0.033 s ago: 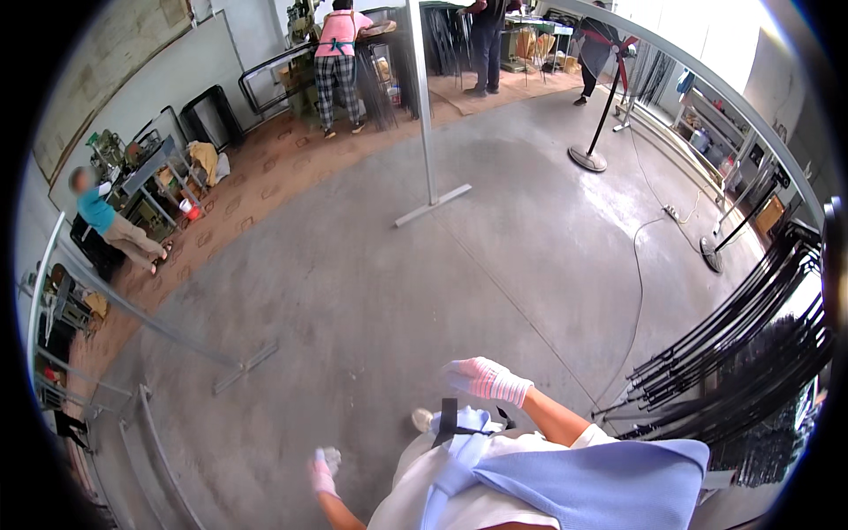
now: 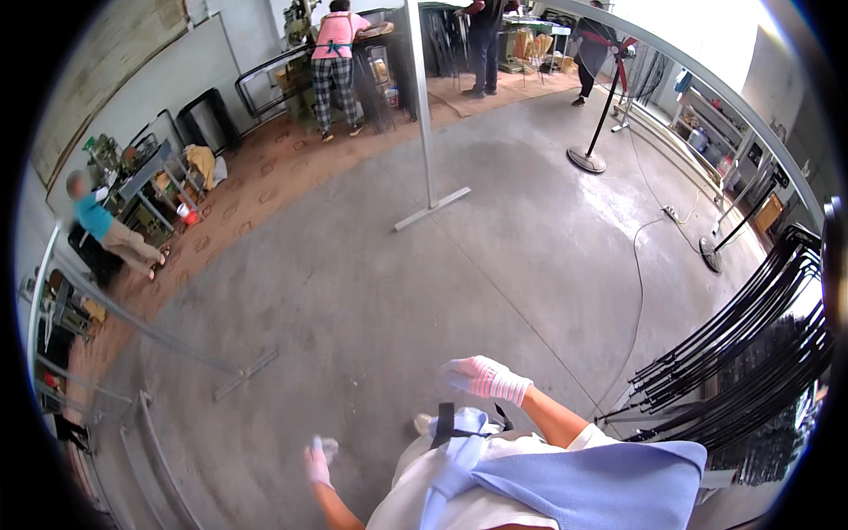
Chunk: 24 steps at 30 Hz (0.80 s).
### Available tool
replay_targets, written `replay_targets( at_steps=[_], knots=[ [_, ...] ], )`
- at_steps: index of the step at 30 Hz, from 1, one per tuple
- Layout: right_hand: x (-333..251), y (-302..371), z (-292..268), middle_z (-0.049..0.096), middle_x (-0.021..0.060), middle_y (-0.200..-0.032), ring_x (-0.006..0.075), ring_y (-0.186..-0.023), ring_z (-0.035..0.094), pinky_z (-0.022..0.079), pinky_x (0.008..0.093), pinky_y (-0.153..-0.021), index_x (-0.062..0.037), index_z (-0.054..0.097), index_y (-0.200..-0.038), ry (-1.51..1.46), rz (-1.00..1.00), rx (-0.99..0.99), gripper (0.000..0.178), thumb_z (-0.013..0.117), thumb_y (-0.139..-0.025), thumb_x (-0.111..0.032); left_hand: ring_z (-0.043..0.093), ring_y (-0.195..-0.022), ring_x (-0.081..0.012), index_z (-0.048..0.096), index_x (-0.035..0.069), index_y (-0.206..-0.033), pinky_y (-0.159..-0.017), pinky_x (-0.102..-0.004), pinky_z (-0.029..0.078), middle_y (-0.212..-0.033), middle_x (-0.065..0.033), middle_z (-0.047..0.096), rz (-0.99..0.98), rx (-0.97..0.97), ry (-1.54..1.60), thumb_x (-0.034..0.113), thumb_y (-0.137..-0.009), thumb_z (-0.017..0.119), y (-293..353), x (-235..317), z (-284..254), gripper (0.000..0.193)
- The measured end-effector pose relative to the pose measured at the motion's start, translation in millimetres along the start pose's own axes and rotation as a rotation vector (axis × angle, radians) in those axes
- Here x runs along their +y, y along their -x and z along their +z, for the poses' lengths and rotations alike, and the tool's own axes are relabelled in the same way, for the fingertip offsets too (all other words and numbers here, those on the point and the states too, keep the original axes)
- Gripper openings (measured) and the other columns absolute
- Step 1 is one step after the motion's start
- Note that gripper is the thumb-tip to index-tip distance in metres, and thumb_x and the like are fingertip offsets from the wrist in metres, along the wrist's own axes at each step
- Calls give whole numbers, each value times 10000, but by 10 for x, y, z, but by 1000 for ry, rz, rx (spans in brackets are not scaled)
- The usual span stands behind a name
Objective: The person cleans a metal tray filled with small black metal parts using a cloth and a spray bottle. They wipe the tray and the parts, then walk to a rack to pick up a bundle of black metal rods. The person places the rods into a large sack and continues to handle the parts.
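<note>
My right hand (image 2: 488,378), in a white and pink striped knit glove, hovers in front of my waist with its blurred fingers stretched to the left. Nothing shows in it. Lower and to the left hangs my left hand (image 2: 320,461), gloved the same way, its fingers loosely apart and no object visible between them. Neither hand touches anything. A light blue cloth (image 2: 583,481) is tied over my white clothing, with a black strap (image 2: 446,422) at the waist. Long black rods or frames (image 2: 733,353) hang in a dense bundle to my right.
A metal post with a flat foot (image 2: 433,210) stands ahead; another foot (image 2: 247,373) is at left. Two fan stands (image 2: 586,159) (image 2: 711,254) and a cable (image 2: 638,283) are on the right. People work at machines (image 2: 146,163) along the far wall.
My left hand is slightly higher and further left. My right hand has hardly moved. The surroundings at the left have shifted a little in the view.
</note>
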State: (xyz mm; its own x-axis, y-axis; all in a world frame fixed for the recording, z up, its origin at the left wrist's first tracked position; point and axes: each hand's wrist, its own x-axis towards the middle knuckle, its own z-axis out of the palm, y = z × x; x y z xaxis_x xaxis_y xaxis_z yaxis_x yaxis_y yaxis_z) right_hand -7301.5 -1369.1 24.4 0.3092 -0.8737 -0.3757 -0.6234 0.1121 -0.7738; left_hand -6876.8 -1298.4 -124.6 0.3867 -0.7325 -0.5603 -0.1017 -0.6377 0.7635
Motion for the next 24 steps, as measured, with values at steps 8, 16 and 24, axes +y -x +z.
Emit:
replay_targets(
  at_steps=[8, 16, 24],
  knots=[
    [-26, -1673, -812, 623, 70, -792, 163, -719, 552, 441, 299, -670, -101, 594, -1023, -247, 189, 206, 261, 489, -856, -272, 611, -803, -226, 693, 101, -814, -764, -321, 447, -785, -85, 663, 549, -300, -700, 475, -866, 354, -1828, 3197, 1046, 507],
    [-51, -3918, -2195, 611, 82, -746, 199, -694, 552, 433, 313, -632, -97, 598, -1026, -13, 264, 246, 254, 498, -844, -244, 591, -796, -152, 647, 89, -938, -708, -340, 484, -854, -22, 641, 213, -48, -393, 336, -838, 506, -4269, 1431, 680, 301],
    [-1236, -6043, -4215, 546, 208, -1102, 350, -1010, 528, 434, 388, -845, -182, 163, -1387, 242, -168, 570, 652, 509, -846, -296, 508, -632, -151, 559, 99, -782, -571, -324, 416, -699, -23, 557, -286, 3, -180, 245, -800, 447, -4913, 2900, 1654, 186]
  ],
)
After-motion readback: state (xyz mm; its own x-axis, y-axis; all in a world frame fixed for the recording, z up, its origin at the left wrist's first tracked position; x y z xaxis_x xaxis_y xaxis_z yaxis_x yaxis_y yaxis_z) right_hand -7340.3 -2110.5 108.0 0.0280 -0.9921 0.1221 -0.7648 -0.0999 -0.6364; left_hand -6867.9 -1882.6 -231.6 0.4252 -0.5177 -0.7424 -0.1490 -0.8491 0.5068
